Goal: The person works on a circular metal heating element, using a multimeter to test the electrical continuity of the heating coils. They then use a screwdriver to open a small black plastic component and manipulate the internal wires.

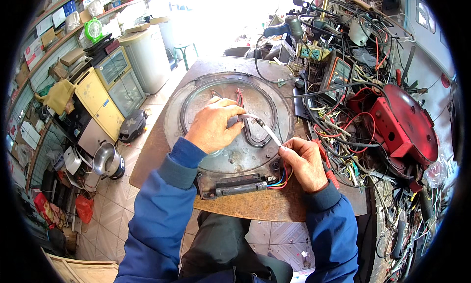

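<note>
Right hand (305, 164) pinches one end of a white tube (272, 134) with thumb and finger; left hand (214, 125) grips a grey piece (233, 121) near its other end. Tube is above a round plate (172, 118), which lies on the table (151, 158). Further right stands a red housing (405, 123) among tangled wires (343, 131).

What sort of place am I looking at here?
Probably a small appliance repair workshop: a round, greyish appliance base with exposed wiring lies on a brown wooden table, beside a tangled heap of multicoloured cables and a red metal housing.
</note>
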Available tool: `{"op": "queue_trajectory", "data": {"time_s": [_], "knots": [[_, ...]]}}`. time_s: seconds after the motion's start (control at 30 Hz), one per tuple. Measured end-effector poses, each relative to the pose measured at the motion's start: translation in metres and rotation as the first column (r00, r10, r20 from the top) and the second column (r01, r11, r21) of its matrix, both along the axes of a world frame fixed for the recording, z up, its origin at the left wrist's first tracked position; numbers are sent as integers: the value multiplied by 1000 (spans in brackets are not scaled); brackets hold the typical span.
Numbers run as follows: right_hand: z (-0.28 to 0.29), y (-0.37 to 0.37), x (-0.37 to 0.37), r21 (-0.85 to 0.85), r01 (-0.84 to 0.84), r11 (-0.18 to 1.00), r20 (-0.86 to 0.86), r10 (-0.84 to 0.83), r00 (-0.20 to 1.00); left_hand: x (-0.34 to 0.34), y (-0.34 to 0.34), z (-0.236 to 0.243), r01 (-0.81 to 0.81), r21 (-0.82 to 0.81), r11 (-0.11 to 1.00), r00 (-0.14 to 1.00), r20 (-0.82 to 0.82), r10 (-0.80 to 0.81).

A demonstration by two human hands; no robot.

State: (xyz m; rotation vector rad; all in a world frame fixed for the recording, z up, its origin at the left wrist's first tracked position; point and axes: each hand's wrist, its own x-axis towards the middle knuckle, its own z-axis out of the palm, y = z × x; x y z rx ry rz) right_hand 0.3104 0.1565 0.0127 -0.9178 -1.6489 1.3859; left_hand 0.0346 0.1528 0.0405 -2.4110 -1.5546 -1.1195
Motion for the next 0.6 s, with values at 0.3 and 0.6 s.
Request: {"op": "queue_trajectory", "data": {"time_s": [0.3, 0.6], "knots": [[-2, 2, 0, 24, 29, 999, 44, -30, 999, 8, -2, 6, 135, 35, 990, 989, 56, -137], [-5, 3, 0, -9, 76, 997, -11, -76, 997, -2, 3, 6, 48, 22, 999, 958, 284, -52]]}}
